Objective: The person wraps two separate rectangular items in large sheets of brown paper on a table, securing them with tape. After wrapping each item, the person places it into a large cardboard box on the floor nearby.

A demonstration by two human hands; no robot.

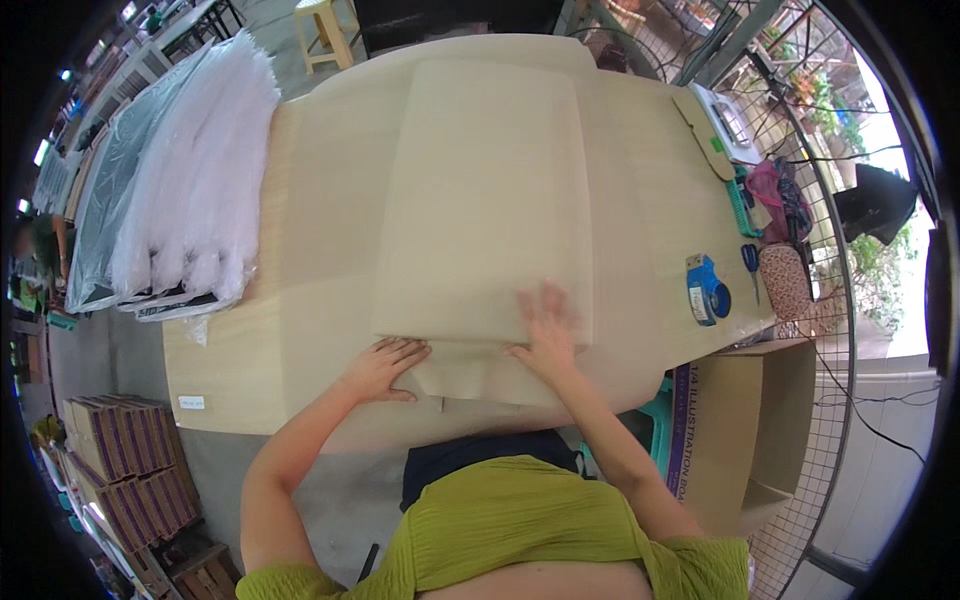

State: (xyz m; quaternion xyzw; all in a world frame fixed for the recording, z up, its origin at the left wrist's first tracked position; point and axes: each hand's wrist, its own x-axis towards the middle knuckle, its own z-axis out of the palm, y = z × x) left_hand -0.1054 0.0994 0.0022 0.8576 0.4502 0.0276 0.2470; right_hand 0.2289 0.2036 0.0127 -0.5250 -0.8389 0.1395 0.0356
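Brown paper (490, 200) lies mid-table, both hands upon it.
Left hand (383, 371) — palm down, grasping nothing, at the near folded edge; right hand (548, 343) — spread flat, fingertips blurred, near the right corner. Farther out on the table (225, 375): blue tape dispenser (712, 285) and scissors (750, 258) right, plastic-wrapped stack (190, 190) left.

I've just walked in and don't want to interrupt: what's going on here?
A person in a green top is handling brown paper spread over a table. The left hand lies at a crease; the right hand, partly blurred, is on the paper farther right. A blue tape dispenser sits apart on the right.
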